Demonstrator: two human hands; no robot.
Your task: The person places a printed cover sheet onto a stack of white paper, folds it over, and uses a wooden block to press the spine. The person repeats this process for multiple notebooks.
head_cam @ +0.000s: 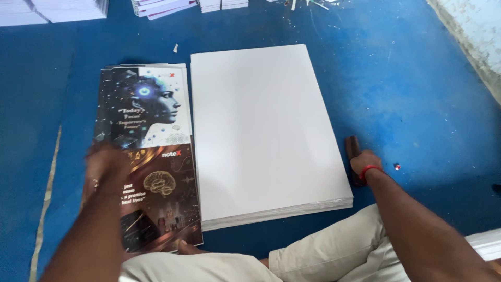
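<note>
Left hand (107, 169) flat (blurred) on one printed-cover stack (148, 151); right hand (361, 163) grips dark tool (353, 149); one white-sheet stack (266, 130).

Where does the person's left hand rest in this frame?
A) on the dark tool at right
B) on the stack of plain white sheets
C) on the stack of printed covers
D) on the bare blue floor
C: the left hand lies blurred on the stack of printed covers, left of the white sheets.

A plain white paper stack (263, 130) lies on blue carpet (412, 83) beside dark printed covers (146, 151) (1 brown-gold, 1 blue-white).
</note>
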